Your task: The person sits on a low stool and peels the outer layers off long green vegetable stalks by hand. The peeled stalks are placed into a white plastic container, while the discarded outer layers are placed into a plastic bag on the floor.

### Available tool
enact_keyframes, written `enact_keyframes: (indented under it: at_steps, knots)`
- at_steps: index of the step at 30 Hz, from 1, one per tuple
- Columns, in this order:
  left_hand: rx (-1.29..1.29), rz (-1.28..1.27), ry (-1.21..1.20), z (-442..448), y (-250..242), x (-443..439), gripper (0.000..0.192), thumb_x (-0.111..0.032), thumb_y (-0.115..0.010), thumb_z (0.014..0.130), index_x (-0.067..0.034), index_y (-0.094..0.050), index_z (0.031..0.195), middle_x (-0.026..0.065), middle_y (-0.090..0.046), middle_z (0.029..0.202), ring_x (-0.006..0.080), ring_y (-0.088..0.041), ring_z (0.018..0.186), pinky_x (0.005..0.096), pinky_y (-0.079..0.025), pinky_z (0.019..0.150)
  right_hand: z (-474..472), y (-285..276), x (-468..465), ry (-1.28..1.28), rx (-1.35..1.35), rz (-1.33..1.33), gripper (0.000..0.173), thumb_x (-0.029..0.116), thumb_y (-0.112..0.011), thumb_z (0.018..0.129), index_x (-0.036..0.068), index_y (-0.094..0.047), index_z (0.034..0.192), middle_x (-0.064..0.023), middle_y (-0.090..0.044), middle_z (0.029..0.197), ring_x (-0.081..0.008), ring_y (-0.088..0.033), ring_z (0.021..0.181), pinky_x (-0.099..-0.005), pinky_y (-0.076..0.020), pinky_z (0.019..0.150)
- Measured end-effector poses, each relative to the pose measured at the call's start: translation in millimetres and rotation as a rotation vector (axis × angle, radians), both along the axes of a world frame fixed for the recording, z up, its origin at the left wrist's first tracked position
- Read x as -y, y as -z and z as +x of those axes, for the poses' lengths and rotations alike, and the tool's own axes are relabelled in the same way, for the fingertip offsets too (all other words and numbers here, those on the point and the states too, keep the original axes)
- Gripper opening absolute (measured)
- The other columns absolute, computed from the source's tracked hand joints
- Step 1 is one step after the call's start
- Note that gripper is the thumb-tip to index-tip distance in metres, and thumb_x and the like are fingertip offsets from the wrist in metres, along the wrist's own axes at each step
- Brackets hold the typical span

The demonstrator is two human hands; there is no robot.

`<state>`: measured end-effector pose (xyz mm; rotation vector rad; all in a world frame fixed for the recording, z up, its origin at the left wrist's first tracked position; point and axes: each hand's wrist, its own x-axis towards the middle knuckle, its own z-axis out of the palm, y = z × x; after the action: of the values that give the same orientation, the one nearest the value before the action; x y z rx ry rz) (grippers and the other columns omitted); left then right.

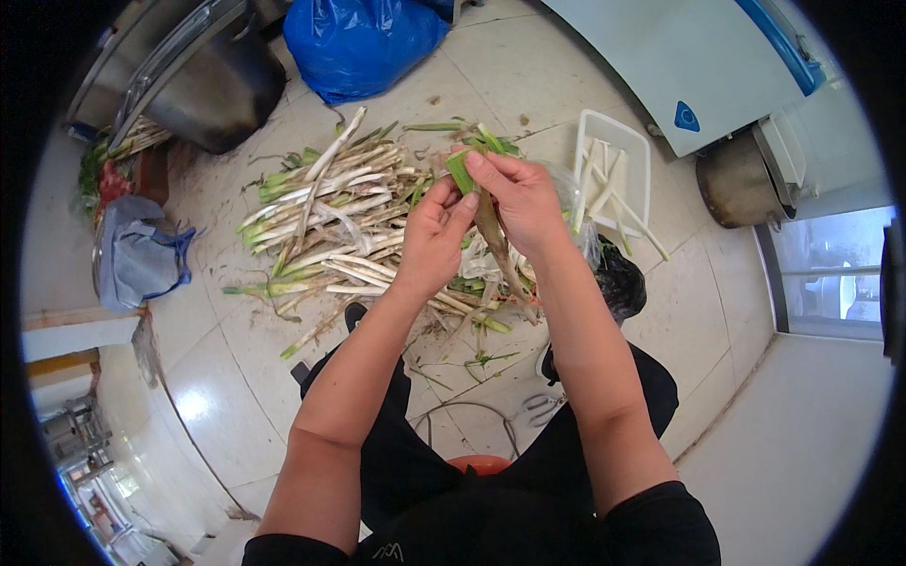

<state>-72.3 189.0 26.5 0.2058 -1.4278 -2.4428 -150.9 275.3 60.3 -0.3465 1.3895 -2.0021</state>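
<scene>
Both hands are raised in front of me around one large green onion (488, 223), with its cut green end up and a brown, dry outer layer trailing down. The thumb and fingers of my left hand (435, 240) pinch it from the left. My right hand (524, 205) grips it near the green top. Below and to the left, a loose pile of untrimmed green onions (333, 198) spreads over the floor. To the right stands a white plastic basket (643, 163) holding several clean white stalks (609, 187), some leaning over its rim.
Scissors (541, 407) lie on the tiled floor by my right leg. A black plastic bag (621, 279) sits near the basket. Farther off are a blue plastic bag (361, 49), a large metal pot (219, 85), a white appliance (658, 64) and another pot (732, 184).
</scene>
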Motion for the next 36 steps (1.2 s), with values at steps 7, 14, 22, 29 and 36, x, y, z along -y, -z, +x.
enact_keyframes:
  at_steps: [7,14,22,29,36]
  knots:
    - [0.215,0.058,-0.156,-1.3,-10.3,11.2,0.029,-0.026,-0.045,0.092,-0.006,-0.048,0.112,0.0062,-0.058,0.100,0.0145,-0.055,0.093,0.0312,-0.049,0.073,7.7,15.6,8.0,0.229,-0.276,-0.012,0.026,0.021,-0.056,0.087,-0.003,-0.062,0.096,-0.0111,-0.063,0.089,-0.0120,-0.056,0.081,-0.0260,-0.0456,0.072]
    - [0.083,0.241,-0.366,-1.3,-12.1,65.3,0.031,-0.026,-0.039,0.094,0.002,-0.044,0.107,0.0194,-0.057,0.099,0.0278,-0.057,0.095,0.0421,-0.050,0.078,25.1,57.8,-24.7,0.060,-0.248,0.297,0.022,0.019,-0.049,0.089,0.001,-0.061,0.090,-0.0052,-0.060,0.074,-0.0146,-0.051,0.061,-0.0271,-0.0420,0.058]
    - [0.164,0.157,-0.432,1.9,-17.0,74.0,0.024,-0.022,-0.041,0.093,0.001,-0.045,0.099,0.0153,-0.056,0.090,0.0263,-0.057,0.093,0.0427,-0.051,0.079,29.8,81.6,-39.5,0.120,-1.073,0.570,0.030,0.032,-0.061,0.079,0.005,-0.062,0.091,-0.0143,-0.061,0.080,-0.0273,-0.059,0.068,-0.0334,-0.0466,0.061]
    - [0.174,0.090,-0.283,-1.1,-16.4,67.1,0.026,-0.022,-0.044,0.092,0.002,-0.046,0.104,0.0140,-0.057,0.090,0.0249,-0.058,0.091,0.0394,-0.052,0.077,31.4,68.3,-25.8,-0.067,-1.106,0.698,0.031,0.038,-0.063,0.076,0.007,-0.063,0.075,-0.0125,-0.057,0.060,-0.0309,-0.057,0.055,-0.0372,-0.0449,0.050]
    - [0.238,0.065,-0.206,5.9,-14.3,76.6,0.026,-0.022,-0.043,0.092,0.001,-0.050,0.100,0.0111,-0.057,0.089,0.0233,-0.059,0.089,0.0392,-0.052,0.077,21.2,67.6,-21.8,-0.028,-1.075,0.514,0.032,0.030,-0.059,0.080,0.004,-0.056,0.063,-0.0127,-0.048,0.051,-0.0302,-0.049,0.047,-0.0361,-0.0394,0.046]
